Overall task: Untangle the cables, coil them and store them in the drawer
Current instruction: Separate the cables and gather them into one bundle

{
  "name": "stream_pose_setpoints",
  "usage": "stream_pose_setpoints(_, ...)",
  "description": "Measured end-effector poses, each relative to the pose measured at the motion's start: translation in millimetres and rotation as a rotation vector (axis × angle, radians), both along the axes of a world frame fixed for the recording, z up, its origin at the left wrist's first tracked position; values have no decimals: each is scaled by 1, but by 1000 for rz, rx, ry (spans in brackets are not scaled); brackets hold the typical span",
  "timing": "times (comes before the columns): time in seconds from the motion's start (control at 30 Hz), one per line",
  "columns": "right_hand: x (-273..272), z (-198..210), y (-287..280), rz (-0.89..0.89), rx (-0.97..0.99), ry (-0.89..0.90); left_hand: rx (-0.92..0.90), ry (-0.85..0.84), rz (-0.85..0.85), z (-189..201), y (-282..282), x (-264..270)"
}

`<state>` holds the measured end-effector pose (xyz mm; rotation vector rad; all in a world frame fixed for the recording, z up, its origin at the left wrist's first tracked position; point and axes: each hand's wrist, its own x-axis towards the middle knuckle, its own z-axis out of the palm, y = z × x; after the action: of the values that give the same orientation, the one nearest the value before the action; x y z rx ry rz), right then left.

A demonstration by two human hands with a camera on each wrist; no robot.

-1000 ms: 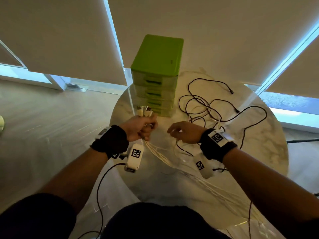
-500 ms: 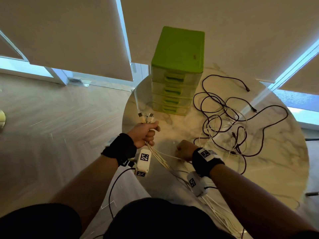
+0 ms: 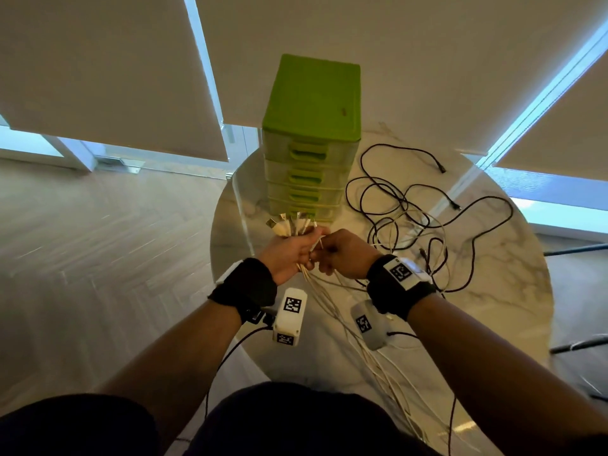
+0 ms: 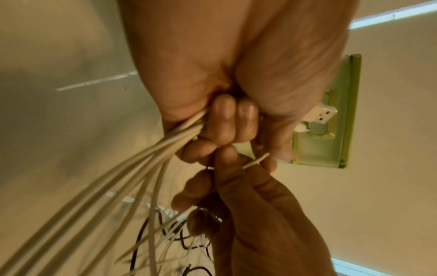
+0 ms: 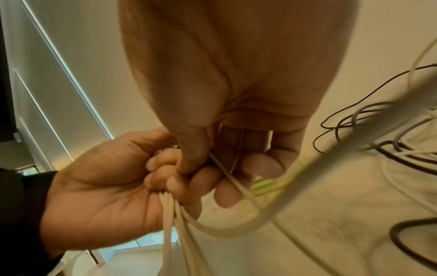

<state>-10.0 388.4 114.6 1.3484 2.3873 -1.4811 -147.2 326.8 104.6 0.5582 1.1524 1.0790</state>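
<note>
My left hand (image 3: 291, 255) (image 4: 227, 121) grips a bundle of several white cables (image 3: 332, 307) (image 4: 132, 168) (image 5: 170, 214), plug ends (image 3: 288, 223) sticking up out of the fist. My right hand (image 3: 342, 255) (image 5: 212, 158) meets it from the right and pinches one thin white cable (image 5: 227, 173) (image 4: 256, 160) between thumb and fingers. The white strands trail toward me off the table's near edge. Loose black cables (image 3: 411, 205) lie tangled with white ones on the table at right. The green drawer unit (image 3: 312, 133) stands just beyond the hands, its drawers closed.
A round marble table (image 3: 510, 268) carries everything; its left edge is beside my left hand. Blinds and window frames lie behind the drawer unit. Wooden floor spreads to the left. My dark-clothed knees are at the bottom of the head view.
My right hand rose from the table and came left to meet the left hand, now pinching a thin white cable at the bundle. The left hand kept its grip.
</note>
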Motion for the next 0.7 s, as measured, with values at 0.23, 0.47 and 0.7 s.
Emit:
stream_pose_setpoints(0.23, 33, 5, 7, 9, -44, 13, 11, -269, 211, -4, 0, 2)
stream_pose_setpoints(0.47, 88, -2, 18, 49, 37, -182, -34, -439, 356, -14, 2, 11)
stream_pose_setpoints(0.7, 172, 5, 52, -227, 293, -401, 54, -567, 603, 1, 19, -4)
